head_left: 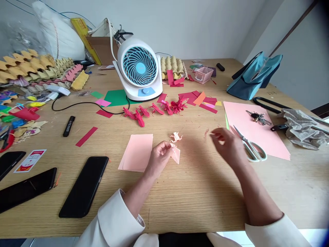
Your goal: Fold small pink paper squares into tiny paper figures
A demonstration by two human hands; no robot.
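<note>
Head: scissors (247, 141) prob. nr R hand (228, 145)

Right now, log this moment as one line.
left hand: pinches folded paper | right hand: near scissors, apart from folded paper | small sheets: left of folded paper

The left forearm (137, 195) reaches up and to the right from the lower edge of the view, its wrist nearly straight. The left hand (160, 154) is low, thumb and index finger pressed together in a pinch toward the right, the other fingers curled in. The right forearm (257, 195) slants up and to the left, bare below the cuff. The right hand (226, 144) is well apart from the left, bent inward with fingers loosely curled and pointing left; whether thumb and index tip meet is unclear.
</note>
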